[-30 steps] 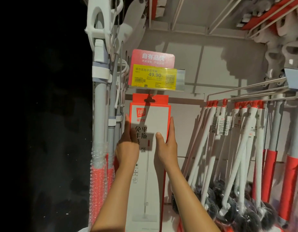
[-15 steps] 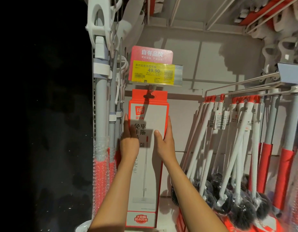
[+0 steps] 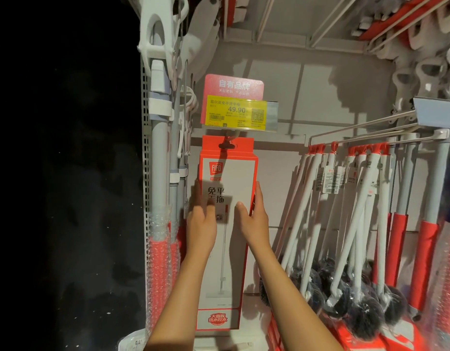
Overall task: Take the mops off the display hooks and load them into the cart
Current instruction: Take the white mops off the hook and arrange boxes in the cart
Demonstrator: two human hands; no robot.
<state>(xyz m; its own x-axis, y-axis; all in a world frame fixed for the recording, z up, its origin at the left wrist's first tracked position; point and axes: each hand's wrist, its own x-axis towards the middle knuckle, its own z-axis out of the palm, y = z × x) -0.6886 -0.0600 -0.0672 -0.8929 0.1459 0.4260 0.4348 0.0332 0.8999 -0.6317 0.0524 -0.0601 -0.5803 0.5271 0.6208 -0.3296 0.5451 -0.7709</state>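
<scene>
A tall white and red mop box (image 3: 229,249) hangs from a display hook (image 3: 227,142) under a yellow price tag (image 3: 235,112). My left hand (image 3: 201,224) holds the box's left edge, thumb on the front; it is motion-blurred. My right hand (image 3: 253,219) grips the right edge, thumb on the front and fingers along the side. Grey-handled mops (image 3: 159,173) with red bubble-wrapped lower parts hang at the left. The cart is out of view.
White-handled brushes with black heads (image 3: 345,224) hang in a row from long hooks at the right. Red and grey handles (image 3: 426,224) hang further right. More white handles hang overhead. The left side of the view is dark.
The view has tilted down a little, showing more of the box's bottom. Both hands stay at the box's sides; the left hand is now blurred. The box still hangs on its hook.
</scene>
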